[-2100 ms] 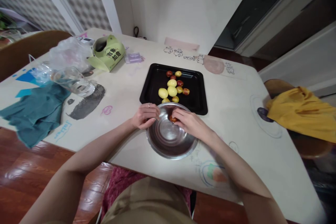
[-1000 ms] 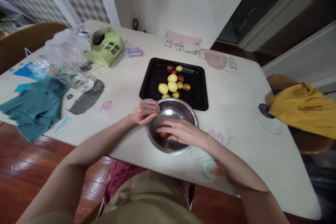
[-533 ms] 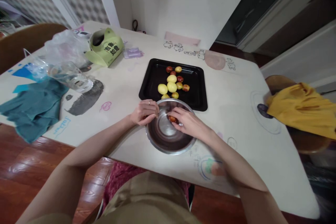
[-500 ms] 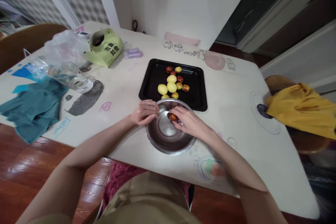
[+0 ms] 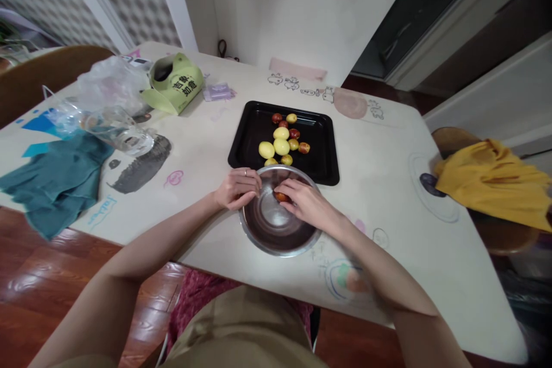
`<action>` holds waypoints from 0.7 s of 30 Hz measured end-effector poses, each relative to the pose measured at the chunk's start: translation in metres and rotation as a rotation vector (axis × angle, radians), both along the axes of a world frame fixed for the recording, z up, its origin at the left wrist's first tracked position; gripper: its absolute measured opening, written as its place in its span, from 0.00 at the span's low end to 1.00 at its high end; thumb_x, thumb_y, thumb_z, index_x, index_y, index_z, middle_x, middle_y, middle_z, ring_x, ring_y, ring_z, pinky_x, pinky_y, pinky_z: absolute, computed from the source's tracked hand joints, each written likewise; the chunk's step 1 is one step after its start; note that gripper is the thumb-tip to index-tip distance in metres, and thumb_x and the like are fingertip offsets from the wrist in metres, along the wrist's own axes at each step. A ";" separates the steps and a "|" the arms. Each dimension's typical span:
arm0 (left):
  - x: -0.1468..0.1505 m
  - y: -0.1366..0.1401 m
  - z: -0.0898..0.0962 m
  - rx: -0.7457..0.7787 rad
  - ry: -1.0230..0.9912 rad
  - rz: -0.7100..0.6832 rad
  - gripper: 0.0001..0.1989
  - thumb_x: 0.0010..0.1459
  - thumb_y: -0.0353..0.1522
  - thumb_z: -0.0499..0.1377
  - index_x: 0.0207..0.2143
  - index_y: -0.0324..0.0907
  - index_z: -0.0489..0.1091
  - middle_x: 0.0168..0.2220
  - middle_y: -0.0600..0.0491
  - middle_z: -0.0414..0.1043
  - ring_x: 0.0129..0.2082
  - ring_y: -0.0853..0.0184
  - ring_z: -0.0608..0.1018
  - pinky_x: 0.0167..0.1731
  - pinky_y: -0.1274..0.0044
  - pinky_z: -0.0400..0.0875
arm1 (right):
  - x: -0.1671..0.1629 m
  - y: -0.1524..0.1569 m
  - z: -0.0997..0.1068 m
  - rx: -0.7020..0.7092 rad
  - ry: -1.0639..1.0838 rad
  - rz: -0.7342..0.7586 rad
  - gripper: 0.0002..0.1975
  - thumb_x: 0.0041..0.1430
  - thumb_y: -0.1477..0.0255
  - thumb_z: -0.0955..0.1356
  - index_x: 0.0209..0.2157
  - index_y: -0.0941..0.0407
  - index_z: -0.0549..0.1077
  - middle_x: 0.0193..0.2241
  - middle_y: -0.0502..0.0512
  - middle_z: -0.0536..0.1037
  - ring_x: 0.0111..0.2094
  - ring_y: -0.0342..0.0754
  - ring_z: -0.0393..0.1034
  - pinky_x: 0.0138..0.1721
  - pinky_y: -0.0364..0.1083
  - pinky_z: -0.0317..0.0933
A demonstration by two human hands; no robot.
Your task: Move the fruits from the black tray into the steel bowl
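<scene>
A shiny metal bowl (image 5: 280,243) stands near the front edge of the table. Over its left rim my left hand (image 5: 238,188) is curled, gripping the edge; a ring shows on one finger. My right hand (image 5: 304,202) reaches over the right side, its fingers closed round a reddish-brown jujube (image 5: 282,196) above the bowl's inside. Just behind, partly covered by the bowl, lies a black baking tray (image 5: 321,152). On it are several red and yellow-green jujubes (image 5: 304,148) and 3 larger pale yellow fruits (image 5: 282,146).
At the left are a teal cloth (image 5: 56,181), a clear glass pitcher (image 5: 116,129) on its side, a crumpled plastic bag (image 5: 110,83) and a green carton (image 5: 176,83). A small purple packet (image 5: 218,92) lies nearby. Yellow cloth (image 5: 495,181) hangs over a chair at the right.
My right hand has shifted slightly left with the jujube, which is a little more covered by the fingers. My left hand stays at the rim. The camera view has tilted slightly.
</scene>
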State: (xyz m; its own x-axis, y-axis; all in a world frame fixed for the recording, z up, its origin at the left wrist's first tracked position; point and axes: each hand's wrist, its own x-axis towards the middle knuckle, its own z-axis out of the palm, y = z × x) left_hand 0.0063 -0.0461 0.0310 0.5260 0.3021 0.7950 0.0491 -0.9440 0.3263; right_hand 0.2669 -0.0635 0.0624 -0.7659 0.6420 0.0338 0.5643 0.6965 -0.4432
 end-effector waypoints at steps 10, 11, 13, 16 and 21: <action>0.001 0.000 -0.001 -0.006 0.004 -0.008 0.18 0.73 0.32 0.49 0.32 0.40 0.73 0.25 0.48 0.78 0.32 0.62 0.82 0.36 0.71 0.74 | 0.000 -0.008 0.007 0.062 -0.081 -0.057 0.12 0.69 0.78 0.68 0.53 0.58 0.76 0.45 0.63 0.78 0.51 0.58 0.75 0.52 0.56 0.73; 0.000 0.000 -0.001 -0.007 0.003 -0.009 0.18 0.73 0.32 0.49 0.32 0.40 0.73 0.25 0.49 0.78 0.32 0.62 0.82 0.36 0.71 0.74 | -0.002 -0.008 0.006 0.074 -0.073 -0.076 0.11 0.70 0.78 0.68 0.52 0.58 0.75 0.46 0.63 0.78 0.50 0.58 0.75 0.51 0.57 0.73; 0.000 0.000 -0.001 -0.008 0.000 -0.010 0.17 0.73 0.31 0.49 0.32 0.40 0.73 0.25 0.48 0.78 0.32 0.62 0.82 0.36 0.71 0.74 | -0.005 -0.007 0.005 0.098 -0.062 -0.095 0.08 0.69 0.78 0.69 0.49 0.58 0.75 0.45 0.62 0.79 0.49 0.58 0.76 0.51 0.56 0.73; 0.000 0.000 -0.002 -0.005 0.002 -0.009 0.17 0.73 0.32 0.50 0.32 0.40 0.73 0.25 0.49 0.78 0.32 0.62 0.82 0.36 0.71 0.74 | -0.006 -0.005 0.004 0.138 -0.072 -0.051 0.07 0.68 0.78 0.70 0.47 0.57 0.76 0.46 0.61 0.79 0.49 0.58 0.76 0.51 0.56 0.73; -0.001 0.001 -0.003 -0.006 0.025 -0.002 0.19 0.74 0.33 0.49 0.32 0.40 0.73 0.25 0.49 0.78 0.33 0.62 0.83 0.37 0.71 0.73 | -0.002 -0.002 0.003 0.161 -0.100 0.016 0.13 0.67 0.79 0.71 0.51 0.55 0.77 0.47 0.60 0.81 0.50 0.57 0.77 0.53 0.56 0.73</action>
